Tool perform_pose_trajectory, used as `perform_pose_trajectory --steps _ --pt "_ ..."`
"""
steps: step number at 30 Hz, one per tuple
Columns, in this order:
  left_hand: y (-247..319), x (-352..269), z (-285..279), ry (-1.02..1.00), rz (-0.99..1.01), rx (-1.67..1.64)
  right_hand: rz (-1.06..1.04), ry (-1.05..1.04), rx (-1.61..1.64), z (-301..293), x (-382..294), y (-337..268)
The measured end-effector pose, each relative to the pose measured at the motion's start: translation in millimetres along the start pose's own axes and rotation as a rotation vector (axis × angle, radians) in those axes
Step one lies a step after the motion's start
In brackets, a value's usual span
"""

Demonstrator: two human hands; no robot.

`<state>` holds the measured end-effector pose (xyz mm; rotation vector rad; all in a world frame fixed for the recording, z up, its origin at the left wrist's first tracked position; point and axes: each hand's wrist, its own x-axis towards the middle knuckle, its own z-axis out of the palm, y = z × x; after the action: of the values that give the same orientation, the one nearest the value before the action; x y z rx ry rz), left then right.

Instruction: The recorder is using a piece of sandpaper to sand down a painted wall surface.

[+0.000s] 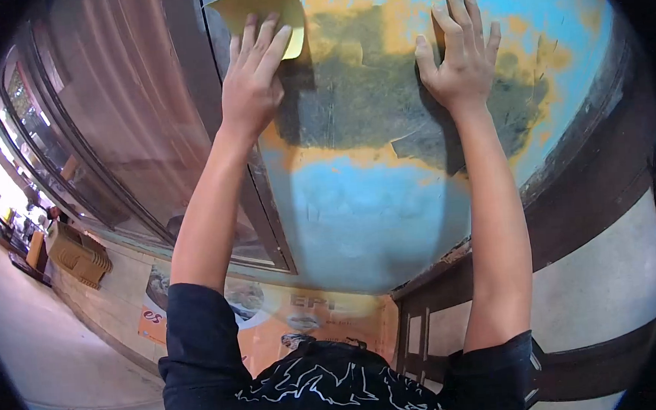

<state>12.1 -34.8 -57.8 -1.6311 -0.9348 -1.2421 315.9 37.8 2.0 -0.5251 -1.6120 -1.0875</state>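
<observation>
My left hand [257, 77] presses a sheet of yellow sandpaper [259, 6] flat-fingered against the upper left edge of a painted wall panel [362, 214], beside a dark frame. The sheet's outer corner curls away from the surface. My right hand [460, 56] rests on the same panel further right, fingers spread, holding nothing. Between and around the hands lies a large worn patch [355, 102] of bare grey, bordered by orange and then light blue paint. Several thin cracks or raised edges show in the patch.
A dark-framed glass panel [130, 104] stands left of the wall. A dark frame with pale panels [597, 284] runs along the right. Below lies an orange printed banner [363, 327] bearing writing. Stacked brown plastic chairs or stools [77, 254] stand far left, near a person partly seen.
</observation>
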Motion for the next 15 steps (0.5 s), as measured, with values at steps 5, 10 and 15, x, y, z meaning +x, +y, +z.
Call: perform_pose_trajectory --steps 5,10,15 --pt "25 -29 12 -0.074 0.030 -0.083 0.017 -0.103 -0.032 -8 4 -5" --pt "34 5 20 -0.044 0.056 -0.069 0.013 -0.102 -0.029 -9 4 -5" --pt "4 8 4 0.001 0.001 -0.030 0.004 -0.074 -0.033 -8 4 -3"
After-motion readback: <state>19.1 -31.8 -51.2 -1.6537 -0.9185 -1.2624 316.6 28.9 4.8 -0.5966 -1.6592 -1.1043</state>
